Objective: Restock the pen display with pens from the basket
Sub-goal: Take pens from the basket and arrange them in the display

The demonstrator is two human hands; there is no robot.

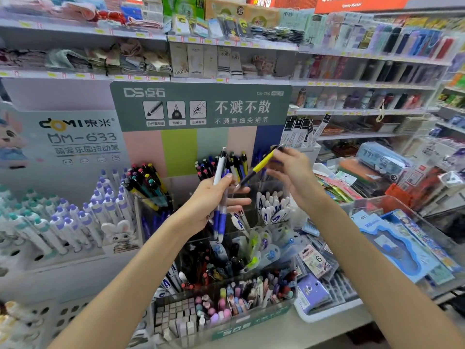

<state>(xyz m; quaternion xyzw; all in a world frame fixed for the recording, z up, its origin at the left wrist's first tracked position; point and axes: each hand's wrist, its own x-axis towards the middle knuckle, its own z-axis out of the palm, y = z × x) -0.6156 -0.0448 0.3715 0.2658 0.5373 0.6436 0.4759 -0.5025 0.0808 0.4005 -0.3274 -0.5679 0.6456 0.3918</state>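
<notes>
My left hand (214, 200) grips a small bunch of white pens with blue grips (219, 195), held upright in front of the pen display (201, 107). My right hand (292, 172) pinches a yellow and black pen (259, 167) near its top end, tilted with the tip pointing down-left toward my left fingers. Behind both hands, clear compartments of the display hold dark pens with coloured caps (148, 180) and white pens with blue letters (274, 205). No basket can be made out.
A white rack of purple and teal capped pens (63, 217) stands at the left. Clear bins of mixed pens and erasers (226, 303) sit below my hands. A clear tray of blue packaged stationery (402, 245) lies at the right. Stocked shelves (226, 41) run overhead.
</notes>
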